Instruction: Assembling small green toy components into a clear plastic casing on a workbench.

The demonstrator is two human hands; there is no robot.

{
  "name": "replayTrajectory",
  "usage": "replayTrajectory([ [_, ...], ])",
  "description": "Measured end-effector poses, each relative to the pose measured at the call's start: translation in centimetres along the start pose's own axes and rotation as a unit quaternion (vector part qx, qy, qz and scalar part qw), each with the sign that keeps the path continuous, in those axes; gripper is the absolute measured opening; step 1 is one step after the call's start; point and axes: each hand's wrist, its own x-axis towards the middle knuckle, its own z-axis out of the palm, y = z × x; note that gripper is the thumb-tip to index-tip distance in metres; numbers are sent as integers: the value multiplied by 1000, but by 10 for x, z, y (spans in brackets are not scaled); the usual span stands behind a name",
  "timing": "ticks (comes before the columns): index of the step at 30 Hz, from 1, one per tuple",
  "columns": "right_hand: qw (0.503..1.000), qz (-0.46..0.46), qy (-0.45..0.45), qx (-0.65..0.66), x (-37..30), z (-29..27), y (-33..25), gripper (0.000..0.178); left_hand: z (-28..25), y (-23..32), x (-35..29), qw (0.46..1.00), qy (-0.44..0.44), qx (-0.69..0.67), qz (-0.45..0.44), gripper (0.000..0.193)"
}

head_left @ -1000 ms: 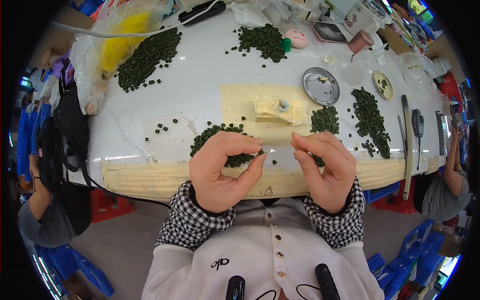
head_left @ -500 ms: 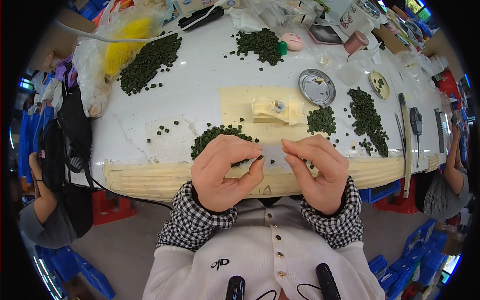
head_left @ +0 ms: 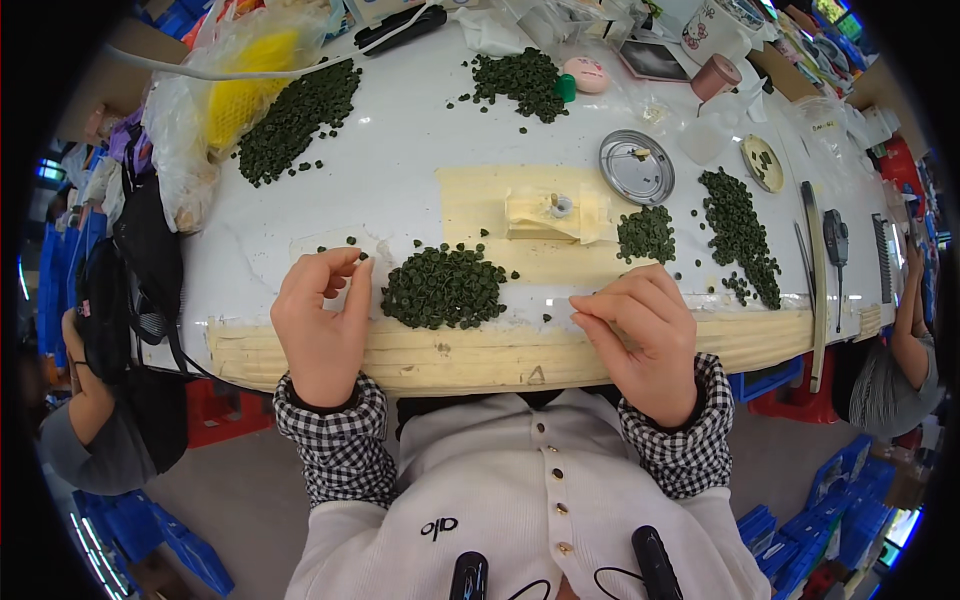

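Observation:
My left hand [head_left: 325, 315] is left of a heap of small dark green round pieces [head_left: 445, 287]. Its thumb and forefinger are closed round one small dark green piece [head_left: 363, 256], which shows at the fingertips. At the heap's other side my right hand [head_left: 645, 345] hovers near the table's front edge, thumb and forefinger pinched together; what lies between them is too small to make out. One loose green piece [head_left: 547, 318] lies left of its fingertips. Beyond the hands stands a tape-wrapped block [head_left: 545, 215] with a small metal fitting on top.
More green heaps lie at the back left [head_left: 295, 125], back middle [head_left: 520, 85] and right [head_left: 738, 230]. A round metal lid [head_left: 637, 168] and a small cream dish [head_left: 762, 165] hold a few bits. Tweezers [head_left: 805, 260] and a long flat strip [head_left: 815, 290] lie right. People sit on both sides.
My left hand has moved left, away from my right hand, uncovering the green heap. My right hand stays nearly in place, still pinched.

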Motion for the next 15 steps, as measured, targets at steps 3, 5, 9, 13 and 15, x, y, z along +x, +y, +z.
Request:
replayTrajectory([
  [3,999,-8,-43,-32,-1,9,-3,15,-5,-13,-2,996,-9,88,-1,19],
  [5,996,-23,-54,-60,-1,15,-5,14,-4,-11,-1,995,15,96,6,17],
  [9,994,-35,-56,-85,1,22,-7,14,-1,15,-1,999,40,12,31,16],
  [13,998,4,-36,47,6,19,-17,17,12,53,-17,959,-117,-256,23,19],
  [15,991,34,-35,125,7,14,-23,17,21,62,-21,914,-191,-357,15,20],
])
